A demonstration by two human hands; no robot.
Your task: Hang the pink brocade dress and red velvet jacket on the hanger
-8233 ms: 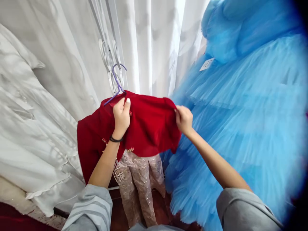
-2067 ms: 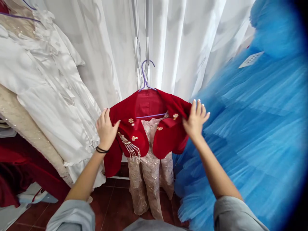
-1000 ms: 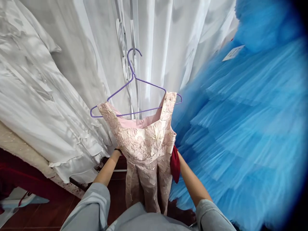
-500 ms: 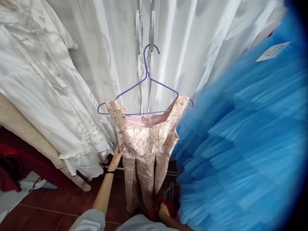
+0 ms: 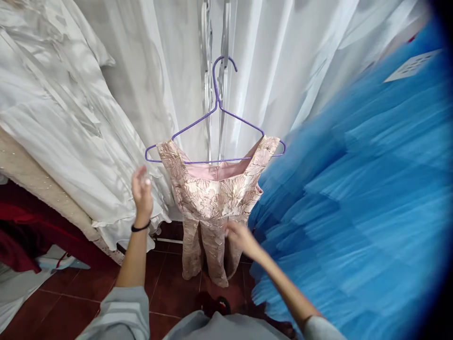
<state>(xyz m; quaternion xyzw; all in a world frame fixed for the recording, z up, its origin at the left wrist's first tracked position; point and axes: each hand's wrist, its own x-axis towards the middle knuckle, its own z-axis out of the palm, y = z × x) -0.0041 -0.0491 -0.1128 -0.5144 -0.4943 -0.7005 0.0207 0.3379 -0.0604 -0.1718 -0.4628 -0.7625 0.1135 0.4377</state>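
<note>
The pink brocade dress (image 5: pixel 216 197), hung centrally, could be pulled off its purple hanger (image 5: pixel 218 101) by a tug from the right hand (image 5: pixel 243 238), whose grip cannot be told, with the empty left hand (image 5: pixel 142 196) unclenched.

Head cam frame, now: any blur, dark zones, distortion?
Head view, middle: left hand looks motion-blurred, pink garment fairly crisp; head view, right: blue tulle looks soft and stretched, black curve at the frame edge; head view, bottom: red tiled floor dim, curtain far brighter.
</note>
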